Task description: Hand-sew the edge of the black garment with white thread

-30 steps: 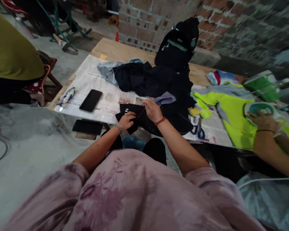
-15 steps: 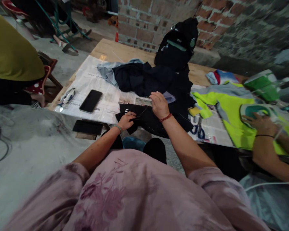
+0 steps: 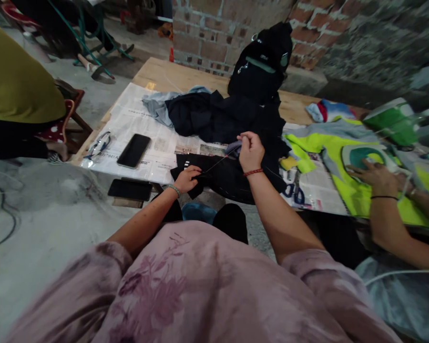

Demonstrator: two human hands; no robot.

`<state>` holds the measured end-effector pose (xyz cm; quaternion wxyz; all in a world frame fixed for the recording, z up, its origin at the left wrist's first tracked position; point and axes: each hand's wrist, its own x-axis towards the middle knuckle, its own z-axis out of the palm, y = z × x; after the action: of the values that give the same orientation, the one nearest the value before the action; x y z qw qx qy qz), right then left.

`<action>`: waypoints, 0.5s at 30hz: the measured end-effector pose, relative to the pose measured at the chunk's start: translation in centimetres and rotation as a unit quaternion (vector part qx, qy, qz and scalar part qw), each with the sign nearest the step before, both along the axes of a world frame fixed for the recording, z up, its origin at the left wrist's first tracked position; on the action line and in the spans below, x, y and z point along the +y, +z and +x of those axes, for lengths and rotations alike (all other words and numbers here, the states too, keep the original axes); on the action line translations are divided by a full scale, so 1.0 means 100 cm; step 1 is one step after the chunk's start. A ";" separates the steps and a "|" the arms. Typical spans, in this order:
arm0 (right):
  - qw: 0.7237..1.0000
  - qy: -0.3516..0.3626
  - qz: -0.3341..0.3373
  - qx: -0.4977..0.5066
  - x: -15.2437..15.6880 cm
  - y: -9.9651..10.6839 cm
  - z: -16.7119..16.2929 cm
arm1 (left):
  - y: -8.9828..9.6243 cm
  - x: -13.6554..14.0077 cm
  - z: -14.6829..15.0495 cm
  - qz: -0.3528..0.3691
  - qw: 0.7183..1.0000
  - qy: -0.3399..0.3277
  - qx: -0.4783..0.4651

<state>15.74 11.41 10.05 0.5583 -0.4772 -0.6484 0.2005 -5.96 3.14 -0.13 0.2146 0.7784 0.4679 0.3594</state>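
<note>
A black piece of cloth (image 3: 229, 183) with small white marks near its left end lies along the front edge of the table. My left hand (image 3: 187, 180) is closed on the cloth's left part, thumb and fingers pinching it. My right hand (image 3: 252, 153) is raised over the cloth, its fingertips pinched together. A thin thread (image 3: 218, 164) runs taut from the cloth beside my left fingers up to my right hand. Whether a needle is in the right fingertips is too small to see. Behind lies a heap of dark garments (image 3: 214, 114).
Newspaper covers the table, with a phone (image 3: 133, 150) at left, another phone (image 3: 129, 189) below the edge, and blue-handled scissors (image 3: 296, 190) at right. A black backpack (image 3: 259, 66) stands behind. A co-worker's hand (image 3: 375, 176) holds an iron (image 3: 364, 157) on a yellow-green garment (image 3: 338, 176).
My right hand has moved right, away from my left hand, drawing the thread out longer. My left hand stays put. The co-worker's iron has slid left across the garment.
</note>
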 end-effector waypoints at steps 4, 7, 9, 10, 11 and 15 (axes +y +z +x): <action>0.976 -0.049 -0.113 0.181 0.007 -0.007 0.019 | 0.001 0.000 0.002 -0.001 1.000 0.017 -0.018; 0.969 -0.044 -0.171 0.176 -0.006 -0.017 0.029 | 0.002 0.001 0.004 -0.006 0.997 0.045 -0.056; 0.980 -0.016 -0.179 0.088 -0.025 -0.028 0.029 | 0.004 0.002 0.004 -0.016 0.995 0.055 -0.077; 0.984 0.011 -0.174 0.023 -0.037 -0.034 0.027 | 0.004 0.002 0.004 -0.024 0.994 0.059 -0.085; 0.986 0.044 -0.155 -0.047 -0.050 -0.041 0.023 | 0.005 0.003 0.003 -0.033 0.993 0.063 -0.090; 0.950 0.109 -0.077 -0.282 -0.094 -0.062 0.002 | 0.008 0.008 0.000 -0.080 0.989 0.080 -0.097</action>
<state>15.92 2.01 3.85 0.2888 -0.4822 -0.8102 0.1664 -5.97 3.98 0.65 0.2909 0.6802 0.5330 0.4106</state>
